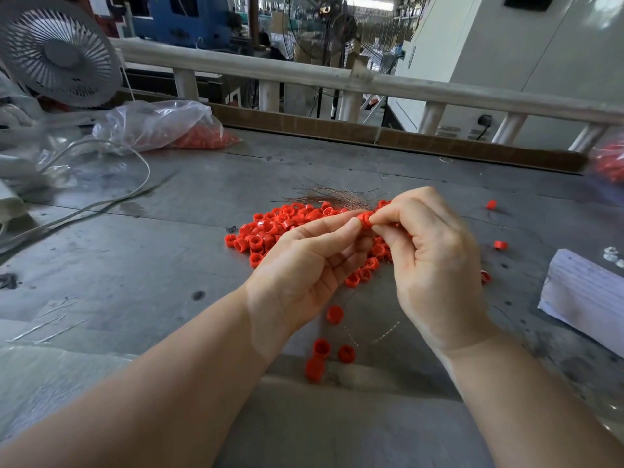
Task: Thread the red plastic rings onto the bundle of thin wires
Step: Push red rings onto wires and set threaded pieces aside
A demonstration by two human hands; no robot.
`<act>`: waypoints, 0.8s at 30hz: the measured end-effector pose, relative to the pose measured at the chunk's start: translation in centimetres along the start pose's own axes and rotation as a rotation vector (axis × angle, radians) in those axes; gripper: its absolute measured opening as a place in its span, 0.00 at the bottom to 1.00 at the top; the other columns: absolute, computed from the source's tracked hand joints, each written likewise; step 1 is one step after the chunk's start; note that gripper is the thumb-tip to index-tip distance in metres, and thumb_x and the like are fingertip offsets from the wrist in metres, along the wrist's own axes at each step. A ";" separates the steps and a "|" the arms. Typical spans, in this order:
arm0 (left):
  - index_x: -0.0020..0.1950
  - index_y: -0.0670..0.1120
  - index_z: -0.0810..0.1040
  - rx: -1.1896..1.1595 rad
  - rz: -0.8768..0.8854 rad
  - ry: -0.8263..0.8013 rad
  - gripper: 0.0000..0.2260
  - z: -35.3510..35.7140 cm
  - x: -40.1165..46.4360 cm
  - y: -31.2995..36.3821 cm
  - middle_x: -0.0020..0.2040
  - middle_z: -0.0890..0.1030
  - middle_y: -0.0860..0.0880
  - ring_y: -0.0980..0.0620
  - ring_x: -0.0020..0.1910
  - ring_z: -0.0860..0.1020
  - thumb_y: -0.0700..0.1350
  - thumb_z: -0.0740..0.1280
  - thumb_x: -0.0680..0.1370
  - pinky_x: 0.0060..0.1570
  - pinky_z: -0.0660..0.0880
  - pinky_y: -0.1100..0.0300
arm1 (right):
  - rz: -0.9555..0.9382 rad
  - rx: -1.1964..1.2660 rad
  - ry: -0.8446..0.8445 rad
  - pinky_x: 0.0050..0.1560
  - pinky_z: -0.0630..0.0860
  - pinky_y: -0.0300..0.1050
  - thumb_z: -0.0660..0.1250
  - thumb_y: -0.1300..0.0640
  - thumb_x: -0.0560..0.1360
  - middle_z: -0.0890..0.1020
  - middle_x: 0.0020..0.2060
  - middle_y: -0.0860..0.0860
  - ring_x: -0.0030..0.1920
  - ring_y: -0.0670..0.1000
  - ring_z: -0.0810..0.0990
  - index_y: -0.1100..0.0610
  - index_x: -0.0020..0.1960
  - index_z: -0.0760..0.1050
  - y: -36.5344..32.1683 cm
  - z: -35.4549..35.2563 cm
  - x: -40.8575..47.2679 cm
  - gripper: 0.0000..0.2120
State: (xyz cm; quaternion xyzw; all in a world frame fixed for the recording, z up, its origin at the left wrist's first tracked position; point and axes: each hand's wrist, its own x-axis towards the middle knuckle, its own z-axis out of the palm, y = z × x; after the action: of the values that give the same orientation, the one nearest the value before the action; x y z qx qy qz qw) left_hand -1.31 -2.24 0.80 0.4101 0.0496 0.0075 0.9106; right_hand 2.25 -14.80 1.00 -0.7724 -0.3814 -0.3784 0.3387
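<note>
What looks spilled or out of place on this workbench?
A few red rings lie scattered apart from the main pile, some near the table's front edge. The wire bundle fans out loose at its far end. Both hands pinch one ring.

A grey metal table (169, 231) fills most of the frame. At the upper left stands a white desk fan (57, 49), tilted a little. A white cable (141, 163) loops across the table's left side, near crumpled clear plastic (50, 163) at the left edge. At the right edge lies a stack of white paper (584, 292) (partly cut off). A pale railing (304, 74) crosses the top, with a standing fan (337, 28) and a large off-white machine (506, 62) behind it.
</note>
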 end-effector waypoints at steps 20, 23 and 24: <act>0.45 0.40 0.79 -0.067 -0.060 -0.005 0.09 0.1 0.0 0.0 0.31 0.81 0.47 0.57 0.29 0.80 0.39 0.67 0.66 0.33 0.78 0.67 | 0.075 0.010 0.077 0.41 0.76 0.48 0.68 0.67 0.72 0.79 0.37 0.55 0.40 0.55 0.78 0.65 0.40 0.79 -0.6 0.6 -0.2 0.02; 0.45 0.39 0.78 -0.060 -0.062 0.013 0.07 0.1 0.1 -0.2 0.31 0.81 0.47 0.57 0.28 0.79 0.39 0.66 0.69 0.33 0.78 0.67 | 0.131 0.044 0.070 0.42 0.76 0.48 0.68 0.66 0.72 0.79 0.37 0.54 0.40 0.54 0.78 0.65 0.40 0.79 -0.7 0.7 -0.2 0.03; 0.45 0.39 0.79 -0.059 -0.061 0.015 0.07 0.0 0.1 -0.2 0.31 0.81 0.47 0.57 0.28 0.79 0.39 0.66 0.69 0.33 0.78 0.67 | 0.134 0.044 0.065 0.42 0.76 0.48 0.68 0.66 0.72 0.79 0.37 0.54 0.41 0.54 0.78 0.65 0.40 0.79 -0.7 0.7 -0.2 0.03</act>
State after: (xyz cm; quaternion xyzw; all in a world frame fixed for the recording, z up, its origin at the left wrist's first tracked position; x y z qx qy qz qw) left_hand -1.21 -2.36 0.70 0.3812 0.0684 -0.0156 0.9218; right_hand 1.86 -13.97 0.67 -0.7760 -0.3260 -0.3713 0.3920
